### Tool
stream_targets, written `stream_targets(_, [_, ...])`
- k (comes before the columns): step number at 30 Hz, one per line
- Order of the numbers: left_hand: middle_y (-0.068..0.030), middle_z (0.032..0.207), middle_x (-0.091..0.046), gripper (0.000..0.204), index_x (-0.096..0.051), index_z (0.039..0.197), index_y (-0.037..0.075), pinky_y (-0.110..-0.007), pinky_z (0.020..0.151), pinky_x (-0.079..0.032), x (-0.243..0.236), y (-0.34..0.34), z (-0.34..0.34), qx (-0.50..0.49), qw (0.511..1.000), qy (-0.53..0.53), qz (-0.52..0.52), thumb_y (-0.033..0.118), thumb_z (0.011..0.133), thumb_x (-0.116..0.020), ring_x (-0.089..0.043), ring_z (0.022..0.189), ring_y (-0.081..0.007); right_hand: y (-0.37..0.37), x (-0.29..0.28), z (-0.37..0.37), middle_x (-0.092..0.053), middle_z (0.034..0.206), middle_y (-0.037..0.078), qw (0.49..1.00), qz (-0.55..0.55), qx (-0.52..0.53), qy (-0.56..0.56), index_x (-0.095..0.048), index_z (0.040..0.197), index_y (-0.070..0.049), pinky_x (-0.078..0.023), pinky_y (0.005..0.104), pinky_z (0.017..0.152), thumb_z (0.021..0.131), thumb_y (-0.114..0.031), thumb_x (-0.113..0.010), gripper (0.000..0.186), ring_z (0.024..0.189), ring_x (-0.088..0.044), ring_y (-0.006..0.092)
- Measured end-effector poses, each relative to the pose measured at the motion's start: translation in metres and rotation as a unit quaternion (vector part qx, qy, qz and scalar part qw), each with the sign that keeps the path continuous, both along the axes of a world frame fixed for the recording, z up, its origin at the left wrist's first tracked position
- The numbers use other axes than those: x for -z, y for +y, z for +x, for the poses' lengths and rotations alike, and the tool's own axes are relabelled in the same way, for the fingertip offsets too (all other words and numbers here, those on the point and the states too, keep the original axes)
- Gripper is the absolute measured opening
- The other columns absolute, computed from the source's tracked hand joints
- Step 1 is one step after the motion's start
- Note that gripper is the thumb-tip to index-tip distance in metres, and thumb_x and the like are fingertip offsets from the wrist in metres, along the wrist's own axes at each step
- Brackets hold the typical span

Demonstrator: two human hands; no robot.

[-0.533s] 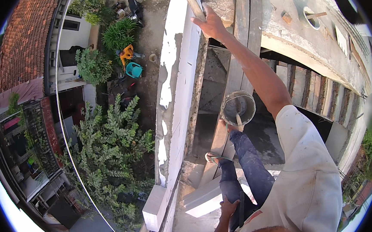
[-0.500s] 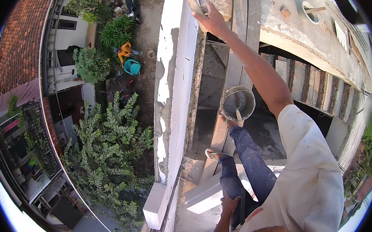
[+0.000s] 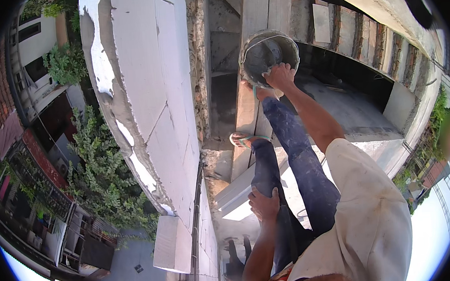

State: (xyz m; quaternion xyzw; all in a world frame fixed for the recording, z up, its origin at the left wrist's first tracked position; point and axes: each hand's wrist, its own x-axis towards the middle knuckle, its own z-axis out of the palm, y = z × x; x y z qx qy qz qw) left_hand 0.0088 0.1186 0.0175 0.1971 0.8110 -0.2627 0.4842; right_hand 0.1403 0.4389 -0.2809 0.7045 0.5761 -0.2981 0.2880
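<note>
My right hand (image 3: 281, 77) reaches down over the near rim of a round grey bucket (image 3: 294, 57). Its fingers are closed around the handle of a trowel, which they mostly hide; the grey blade (image 3: 270, 53) lies inside the bucket among wet mortar. A thin wire bail crosses the bucket's far side. Resting on my bent left knee, my left hand (image 3: 265, 203) has its fingers spread over the dark trousers and holds nothing. Left of the bucket runs a white block wall (image 3: 147, 78), topped with an uneven strip of grey mortar (image 3: 109, 109).
One white block (image 3: 170, 243) sits at the wall's near end. My sandalled feet (image 3: 243, 139) stand on wooden planks (image 3: 258, 13) beside a dark drop. A long way below the wall's left side are shrubs (image 3: 108, 185) and houses. A concrete edge (image 3: 382, 4) curves along the right.
My right hand has let go of a long wooden piece at the wall top and come down to the trowel in the bucket. My view has shifted, bringing the wall closer.
</note>
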Motion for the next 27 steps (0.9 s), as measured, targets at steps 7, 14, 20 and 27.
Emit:
stream_targets(7, [-0.0233, 0.136, -0.054, 0.083, -0.049, 0.146, 0.001, -0.055, 0.107, -0.046, 0.007, -0.009, -0.014, 0.041, 0.998, 0.0, 0.04, 0.046, 0.083, -0.079, -0.055, 0.126, -0.0441, -0.019, 0.059, 0.055, -0.074, 0.104, 0.027, 0.983, 0.017, 0.167, 0.078, -0.069, 0.107, 0.0, -0.061, 0.0522, 0.078, 0.097, -0.032, -0.058, 0.035, 0.087, -0.074, 0.048])
stream_targets(14, [-0.0213, 0.13, -0.057, 0.079, -0.054, 0.141, 0.001, -0.054, 0.104, -0.048, 0.013, -0.018, -0.013, 0.052, 0.997, 0.028, 0.058, 0.045, 0.081, -0.08, -0.058, 0.121, -0.0424, -0.003, -0.009, 0.054, -0.074, 0.1, 0.029, 0.997, 0.063, -0.015, 0.029, -0.067, 0.106, 0.002, -0.06, 0.0528, 0.084, 0.099, -0.023, -0.052, 0.03, 0.096, -0.073, 0.0468])
stream_targets(20, [-0.0196, 0.132, -0.057, 0.073, -0.055, 0.139, 0.006, -0.053, 0.105, -0.046, 0.016, -0.027, -0.016, 0.066, 0.994, 0.031, 0.075, 0.047, 0.083, -0.078, -0.057, 0.122, -0.0397, -0.013, 0.004, 0.037, -0.073, 0.099, 0.028, 0.986, -0.01, -0.102, 0.132, -0.072, 0.105, 0.002, -0.058, 0.0512, 0.089, 0.095, -0.029, -0.061, 0.034, 0.101, -0.072, 0.0453])
stream_targets(27, [-0.0178, 0.129, -0.057, 0.072, -0.056, 0.139, 0.007, -0.053, 0.104, -0.046, 0.014, -0.026, -0.016, 0.069, 0.992, 0.039, 0.099, 0.045, 0.082, -0.078, -0.057, 0.12, -0.0393, -0.048, -0.016, 0.129, -0.07, 0.089, 0.028, 0.964, 0.046, -0.033, 0.26, -0.07, 0.101, 0.003, -0.054, 0.0489, 0.076, 0.089, -0.045, -0.074, 0.05, 0.089, -0.07, 0.044])
